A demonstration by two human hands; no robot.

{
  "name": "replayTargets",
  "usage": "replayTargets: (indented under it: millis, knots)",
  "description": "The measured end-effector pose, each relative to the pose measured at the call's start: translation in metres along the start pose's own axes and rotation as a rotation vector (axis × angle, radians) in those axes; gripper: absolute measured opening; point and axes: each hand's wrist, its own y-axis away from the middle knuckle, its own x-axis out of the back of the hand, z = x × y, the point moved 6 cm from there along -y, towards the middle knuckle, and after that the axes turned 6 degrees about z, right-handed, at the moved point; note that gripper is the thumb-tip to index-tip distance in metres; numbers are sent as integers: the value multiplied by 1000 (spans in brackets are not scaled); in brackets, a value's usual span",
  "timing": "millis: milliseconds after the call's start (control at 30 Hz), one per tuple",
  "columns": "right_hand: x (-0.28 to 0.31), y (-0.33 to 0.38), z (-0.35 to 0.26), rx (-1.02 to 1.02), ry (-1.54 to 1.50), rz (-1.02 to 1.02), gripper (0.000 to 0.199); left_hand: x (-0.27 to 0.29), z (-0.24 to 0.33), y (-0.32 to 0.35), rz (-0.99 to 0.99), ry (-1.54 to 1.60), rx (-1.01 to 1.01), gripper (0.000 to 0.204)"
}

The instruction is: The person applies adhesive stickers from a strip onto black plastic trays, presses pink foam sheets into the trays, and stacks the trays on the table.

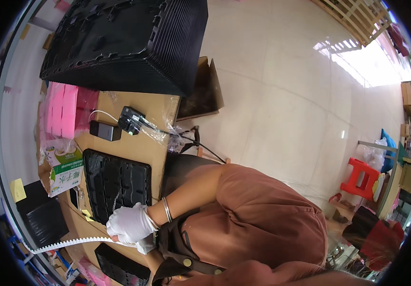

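Observation:
My right hand point(130, 224), in a white glove with bracelets at the wrist, is closed with curled fingers over the near corner of a black compartment tray point(117, 181). A bare fingertip shows beside a long white toothed strip point(74, 243), which the fingers pinch. Just below it, my left hand point(146, 245) also wears white; it is mostly covered by the right hand and its fingers are hidden. One end of the strip reaches it, while the other runs off to the far left. A second black tray point(121, 267) lies close below both hands.
A tall stack of black trays point(174, 52) stands on the cardboard-topped table point(143, 102). Nearby are a black box-shaped device point(105, 130), a cabled black device point(132, 120), pink foam point(63, 110), a green-white carton point(66, 174) and a black box point(42, 217). A red stool point(359, 178) stands right.

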Motion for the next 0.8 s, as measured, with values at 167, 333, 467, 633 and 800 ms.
replayTargets:
  millis: [167,333,467,633,800]
  knots:
    - [8,2,10,4,44,80,18,-13,23,-26,40,-180,-64,39]
    - [5,-14,24,-3,9,-74,19,-9,48,-18,50,-372,-135,41]
    - [7,-16,33,-30,19,-118,20,-17,68,-21,88,-521,-173,43]
    - [-1,-10,29,59,38,-118,19,-42,88,-23,106,-701,-216,46]
    - [-1,-12,34,47,56,-155,19,-60,111,-23,137,-848,-243,49]
